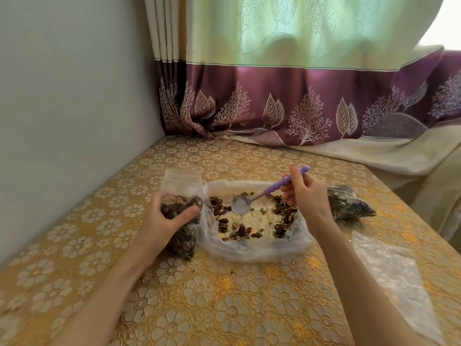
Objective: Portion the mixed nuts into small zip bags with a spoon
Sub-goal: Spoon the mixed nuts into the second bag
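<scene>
Left of centre in the frame, the left hand (166,222) wraps its fingers and thumb round a small clear plastic zip bag (181,216), which stands upright on the table with its mouth open at the top and is filled well past halfway with mixed nuts; just right of it, at the centre, lies a shallow white tray lined with a crumpled clear plastic sheet (257,248), holding a thin scatter of brown and green mixed nuts (239,229) (most of its pale floor shows through). The right hand (305,193) pinches the lilac ridged handle of a metal spoon (264,193) between thumb and fingers; the spoon's bowl looks empty and hangs over the upper left part of the tray. At the right of the frame, beyond the right wrist, a filled zip bag (349,202) lies on its side; below it, at lower right, a flat empty clear bag (391,275) rests on the gold floral tablecloth (199,300). A green and plum leaf-patterned curtain (274,96) hangs across the top.
</scene>
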Available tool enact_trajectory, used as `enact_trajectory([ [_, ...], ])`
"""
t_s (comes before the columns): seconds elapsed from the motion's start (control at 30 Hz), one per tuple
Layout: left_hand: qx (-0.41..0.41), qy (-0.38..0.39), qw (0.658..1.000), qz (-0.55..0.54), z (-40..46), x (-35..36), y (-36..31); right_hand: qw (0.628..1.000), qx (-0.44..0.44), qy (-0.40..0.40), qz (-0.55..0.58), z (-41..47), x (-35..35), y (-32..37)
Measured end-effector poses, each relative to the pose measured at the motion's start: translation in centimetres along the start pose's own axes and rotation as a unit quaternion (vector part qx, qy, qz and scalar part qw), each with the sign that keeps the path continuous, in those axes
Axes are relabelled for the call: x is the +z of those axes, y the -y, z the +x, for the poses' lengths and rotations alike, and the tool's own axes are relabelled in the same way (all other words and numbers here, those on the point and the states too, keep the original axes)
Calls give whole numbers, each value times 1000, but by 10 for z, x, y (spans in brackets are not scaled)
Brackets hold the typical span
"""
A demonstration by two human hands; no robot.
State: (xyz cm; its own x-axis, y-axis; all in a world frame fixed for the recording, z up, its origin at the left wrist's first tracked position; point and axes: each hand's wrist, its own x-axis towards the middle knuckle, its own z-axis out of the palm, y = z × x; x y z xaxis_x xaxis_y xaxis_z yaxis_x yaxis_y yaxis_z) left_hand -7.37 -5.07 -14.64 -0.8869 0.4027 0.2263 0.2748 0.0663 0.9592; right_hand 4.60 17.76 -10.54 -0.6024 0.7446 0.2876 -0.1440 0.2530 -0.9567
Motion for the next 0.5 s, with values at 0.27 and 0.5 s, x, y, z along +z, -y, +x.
enact_trajectory([
  [0.27,-77,207,974,-54,3,-29,-1,992,55,106,-28,5,-15,-2],
  [0.5,-68,187,978,-61,9,-32,4,988,75,134,-25,6,-23,1],
])
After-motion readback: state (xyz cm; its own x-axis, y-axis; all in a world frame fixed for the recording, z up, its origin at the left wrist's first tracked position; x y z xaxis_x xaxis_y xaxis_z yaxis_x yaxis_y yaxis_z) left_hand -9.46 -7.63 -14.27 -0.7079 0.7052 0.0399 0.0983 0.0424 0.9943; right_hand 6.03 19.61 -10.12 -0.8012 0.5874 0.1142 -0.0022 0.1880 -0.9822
